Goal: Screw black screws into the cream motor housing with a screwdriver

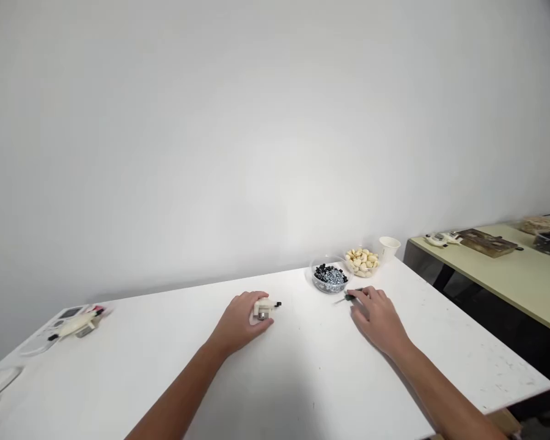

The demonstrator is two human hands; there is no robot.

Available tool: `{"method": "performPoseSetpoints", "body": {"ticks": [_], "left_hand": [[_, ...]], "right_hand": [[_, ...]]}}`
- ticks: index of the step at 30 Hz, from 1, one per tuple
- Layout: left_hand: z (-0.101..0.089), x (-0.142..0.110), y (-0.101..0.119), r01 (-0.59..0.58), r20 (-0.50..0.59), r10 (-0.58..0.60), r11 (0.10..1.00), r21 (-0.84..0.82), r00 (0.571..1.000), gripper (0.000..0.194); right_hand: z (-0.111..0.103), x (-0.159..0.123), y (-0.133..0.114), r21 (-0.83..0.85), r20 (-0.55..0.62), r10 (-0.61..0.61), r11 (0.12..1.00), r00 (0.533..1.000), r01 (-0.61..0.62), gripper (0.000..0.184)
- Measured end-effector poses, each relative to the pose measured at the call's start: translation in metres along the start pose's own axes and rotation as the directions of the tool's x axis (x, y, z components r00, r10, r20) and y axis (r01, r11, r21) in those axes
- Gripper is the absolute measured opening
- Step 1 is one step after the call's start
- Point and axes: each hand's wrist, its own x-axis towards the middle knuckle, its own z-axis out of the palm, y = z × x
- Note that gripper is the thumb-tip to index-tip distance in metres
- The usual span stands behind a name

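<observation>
Silver/blk bits (330, 275), cream pcs (363, 260) in sep. bowls (312, 276) nr R hand (379, 316).

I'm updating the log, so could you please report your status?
Left grip curled around white part. Right grip at screwdriver, firmness of hold unclear. Possible obstacle: clear bowl, just beyond screwdriver.

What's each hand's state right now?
Left hand: closed, holding an irregular cream plastic part.
Right hand: touching slim, dark-handled metal screwdriver; grip cannot be told.

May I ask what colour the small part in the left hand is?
The small part is mostly cream; head view.
</observation>
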Motion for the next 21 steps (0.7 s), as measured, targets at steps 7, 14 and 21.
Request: {"method": "performPoseSetpoints", "body": {"ticks": [7, 14, 21], "left_hand": [[0.016, -0.004, 0.005, 0.238, 0.087, -0.256, 0.646, -0.726, 0.963, 0.037], [0.036, 0.027, 0.025, 0.308, 0.305, -0.242, -0.028, -0.951, 0.921, 0.051], [0.044, 0.036, 0.018, 0.480, 0.523, -0.017, -0.372, -0.794, 0.852, 0.059]], "right_hand": [[0.009, -0.008, 0.006, -0.064, 0.069, -0.024, 0.998, 0.997, 0.028, 0.020], [0.018, 0.030, -0.057, 0.479, 0.250, -0.001, 0.869, 0.968, -0.123, 0.017], [0.056, 0.052, -0.093, 0.637, 0.255, 0.032, 0.747, 0.966, -0.192, 0.016]]}}
